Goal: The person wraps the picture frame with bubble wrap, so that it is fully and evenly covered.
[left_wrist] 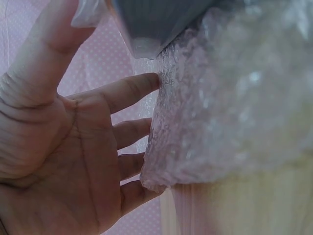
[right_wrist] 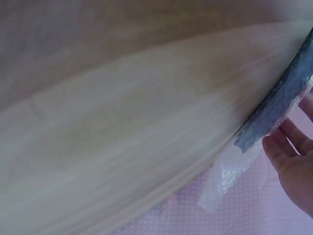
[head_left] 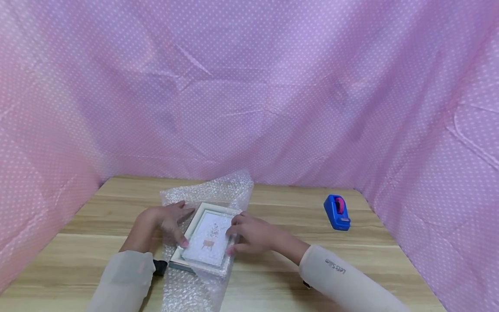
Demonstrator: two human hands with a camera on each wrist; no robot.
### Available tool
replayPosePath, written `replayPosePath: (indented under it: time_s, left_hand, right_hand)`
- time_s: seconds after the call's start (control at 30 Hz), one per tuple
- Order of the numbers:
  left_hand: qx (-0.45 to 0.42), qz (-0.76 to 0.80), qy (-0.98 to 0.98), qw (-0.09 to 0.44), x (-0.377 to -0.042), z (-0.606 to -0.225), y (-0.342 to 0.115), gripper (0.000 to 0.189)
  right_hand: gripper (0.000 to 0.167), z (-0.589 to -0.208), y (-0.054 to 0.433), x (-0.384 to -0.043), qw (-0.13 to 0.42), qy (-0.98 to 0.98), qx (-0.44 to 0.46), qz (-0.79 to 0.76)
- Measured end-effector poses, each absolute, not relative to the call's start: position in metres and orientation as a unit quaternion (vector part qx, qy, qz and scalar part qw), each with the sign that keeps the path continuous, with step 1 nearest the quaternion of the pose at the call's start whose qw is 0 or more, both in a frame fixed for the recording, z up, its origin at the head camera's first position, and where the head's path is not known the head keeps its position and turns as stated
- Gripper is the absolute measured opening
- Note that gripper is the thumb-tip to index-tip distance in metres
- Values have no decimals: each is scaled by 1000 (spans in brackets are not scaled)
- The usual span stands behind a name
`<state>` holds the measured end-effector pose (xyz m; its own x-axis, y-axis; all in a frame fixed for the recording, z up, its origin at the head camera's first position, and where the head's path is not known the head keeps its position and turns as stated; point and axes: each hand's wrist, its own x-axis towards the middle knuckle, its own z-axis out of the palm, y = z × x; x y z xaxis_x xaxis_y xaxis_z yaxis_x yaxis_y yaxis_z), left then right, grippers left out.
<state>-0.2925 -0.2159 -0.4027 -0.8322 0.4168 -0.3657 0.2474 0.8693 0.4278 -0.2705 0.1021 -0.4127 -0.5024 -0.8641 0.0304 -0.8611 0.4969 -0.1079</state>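
A pale picture frame [head_left: 204,238] with a small printed plant picture lies at a slant on a long sheet of bubble wrap [head_left: 187,288]. Part of the clear wrap is folded over its right side. My left hand [head_left: 171,222] is spread at the frame's left edge, thumb over the border. In the left wrist view the fingers of that hand [left_wrist: 83,142] reach along the wrap, beside the frame's dark side [left_wrist: 156,22]. My right hand [head_left: 251,234] touches the wrap on the frame's right side with slightly bent fingers. The right wrist view catches its fingers [right_wrist: 276,154] at the wrapped edge.
A blue tape dispenser [head_left: 336,214] with a pink core stands at the right of the wooden table [head_left: 374,260]. Pink dotted cloth [head_left: 249,108] hangs close behind the table and along both sides. The bubble wrap runs to the table's back edge.
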Motion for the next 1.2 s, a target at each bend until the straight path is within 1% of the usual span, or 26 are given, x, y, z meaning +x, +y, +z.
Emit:
replayPosePath:
  time_s: [0.17, 0.37, 0.5, 0.57, 0.63, 0.73, 0.8, 0.87, 0.93, 1.0, 1.07, 1.13, 1.2]
  left_hand:
    - [186, 185, 938, 228, -291, -402, -217, 128]
    - [197, 195, 931, 238, -290, -401, -217, 126]
    - [202, 199, 929, 240, -289, -399, -218, 124]
    - [200, 215, 927, 232, -289, -398, -221, 118]
    - [191, 243, 925, 220, -289, -398, -227, 109]
    - [180, 278, 926, 179, -292, -399, -238, 93]
    - [177, 264, 937, 145, -293, -400, -247, 80]
    - [166, 246, 947, 120, -293, -401, -255, 75]
    - [146, 243, 952, 114, -293, -401, -262, 75]
    - [124, 252, 952, 124, -292, -401, -268, 79]
    - [113, 262, 950, 124, -291, -400, -272, 79]
    - [107, 270, 950, 114, -291, -399, -276, 72]
    - [101, 280, 950, 99, -290, -397, -278, 58]
  right_hand:
    - [47, -417, 98, -268, -5, 874, -484, -46]
    - [42, -415, 101, -268, 7, 879, -473, -64]
    - [40, -415, 109, -274, 3, 868, -492, -73]
    - [39, -415, 113, -279, -1, 859, -508, -71]
    - [39, -416, 117, -283, 1, 852, -519, -69]
    - [38, -417, 123, -288, 16, 847, -526, -74]
    - [38, -417, 126, -290, 27, 846, -528, -78]
    - [37, -417, 129, -291, 34, 844, -529, -82]
    - [37, -417, 131, -292, 33, 842, -532, -85]
    - [36, -418, 133, -291, 30, 841, -534, -86]
    - [37, -418, 135, -291, 27, 841, -533, -88]
    - [39, -419, 136, -290, 26, 842, -531, -86]
    - [40, -420, 137, -290, 25, 843, -530, -85]
